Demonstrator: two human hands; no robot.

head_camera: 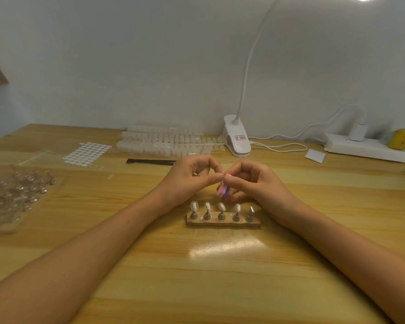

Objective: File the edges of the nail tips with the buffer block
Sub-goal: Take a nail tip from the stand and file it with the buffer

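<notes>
Two hands: L hand [192, 176] & R hand [250, 181] meet just behind nail stand [222, 222], fingertips touching.
Buffer block [222, 192]: pink/purple, in R hand, above stand's back edge. Long axis steep, lower end aimed down at stand & slightly left, upper end up by the thumbs.
R fingers: curled round block, thumb on its upper end.
L fingers: thumb + index pressed in a pinch against block's top. What's pinched is too small to tell. Others curled.
Stand: wood base, long axis left-right, 5 upright pegs, 4 w/ clear nail tips [207, 206].
Room: table [197, 277] widest in front of stand, between forearms.
Left of stand: clear bag of holders [14, 195], well apart.
Behind stand: black flat tool [150, 161], dot sheet [87, 153], tip trays [164, 141], clip lamp [237, 139] by wall.
Behind-right of stand: white card [315, 156], power strip [369, 149].
In the way: stand right under block, forearms flank it.
</notes>
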